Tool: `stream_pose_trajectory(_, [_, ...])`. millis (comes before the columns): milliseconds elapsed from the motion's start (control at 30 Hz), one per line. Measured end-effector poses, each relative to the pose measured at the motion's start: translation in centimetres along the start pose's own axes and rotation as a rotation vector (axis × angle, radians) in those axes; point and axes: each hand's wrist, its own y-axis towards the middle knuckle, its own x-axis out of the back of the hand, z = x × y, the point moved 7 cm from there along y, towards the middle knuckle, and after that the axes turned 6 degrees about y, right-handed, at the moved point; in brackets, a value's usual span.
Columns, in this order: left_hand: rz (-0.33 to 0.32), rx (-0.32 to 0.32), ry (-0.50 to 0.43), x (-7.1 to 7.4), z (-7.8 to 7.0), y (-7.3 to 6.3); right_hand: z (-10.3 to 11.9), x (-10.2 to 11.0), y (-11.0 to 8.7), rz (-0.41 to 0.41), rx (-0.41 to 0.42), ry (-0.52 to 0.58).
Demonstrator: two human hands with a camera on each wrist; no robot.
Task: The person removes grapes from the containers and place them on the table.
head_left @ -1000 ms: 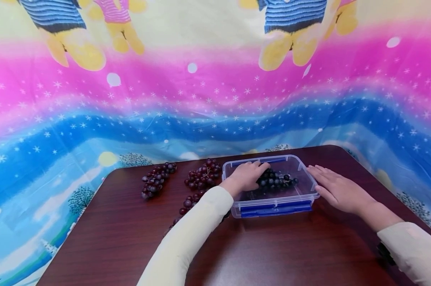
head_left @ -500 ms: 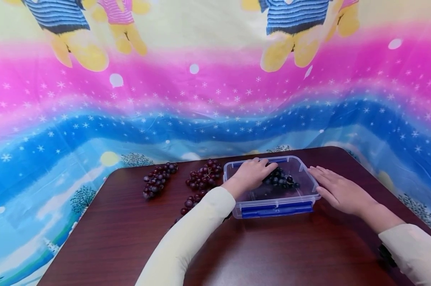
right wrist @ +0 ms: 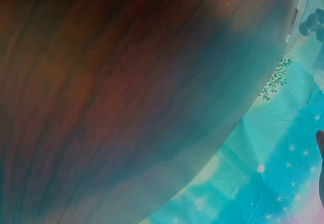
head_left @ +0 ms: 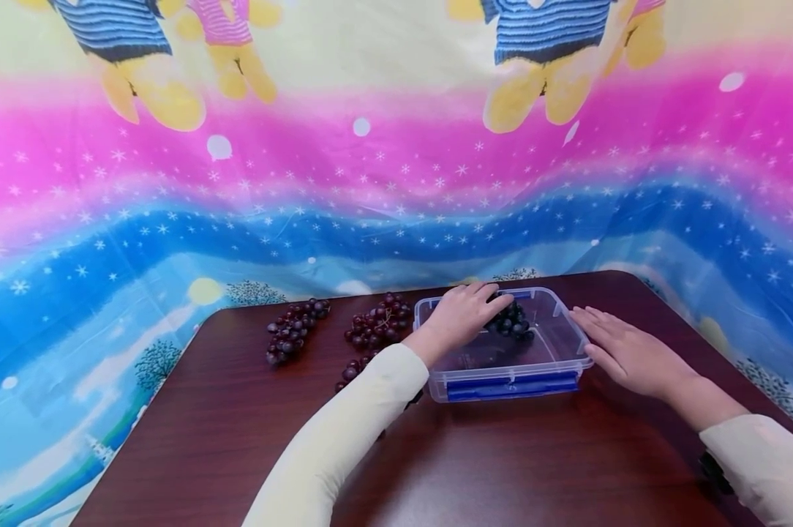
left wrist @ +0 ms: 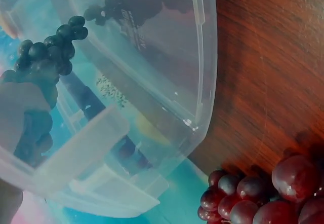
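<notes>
My left hand [head_left: 459, 315] grips a bunch of dark grapes [head_left: 513, 322] over the inside of a clear plastic box [head_left: 508, 372] with blue side latches. In the left wrist view the dark grapes [left wrist: 53, 51] show through the box wall [left wrist: 167, 153], hanging above its floor with a dark reflection below. Part of the bunch is hidden behind my fingers. My right hand [head_left: 636, 359] lies with straight fingers along the right side of the box, fingertips right at its rim. The right wrist view catches only a few dark grapes [right wrist: 311, 25] at its edge.
On the brown table [head_left: 192, 424], red grapes lie left of the box: one bunch [head_left: 294, 329] farther left, another [head_left: 378, 322] beside the box, and more [head_left: 350, 371] partly behind my left forearm. A printed cloth [head_left: 396, 176] hangs behind the table's far edge.
My left hand has raised the dark grapes, so the bunch that lay stretched across the box floor now hangs more upright. My right hand has stayed at the box's right side.
</notes>
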Motion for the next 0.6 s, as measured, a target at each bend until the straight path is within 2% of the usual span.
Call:
stream_pose_trajectory(400, [-0.059,-0.029,0.081,1.5,0.4,-0.4,0.0,0.0,0.0,0.016,-0.024,0.006])
stream_pose_trajectory(600, [-0.057,-0.034,0.116,2.3,0.8,-0.9,0.2,0.1,0.0,0.02,-0.027,0.003])
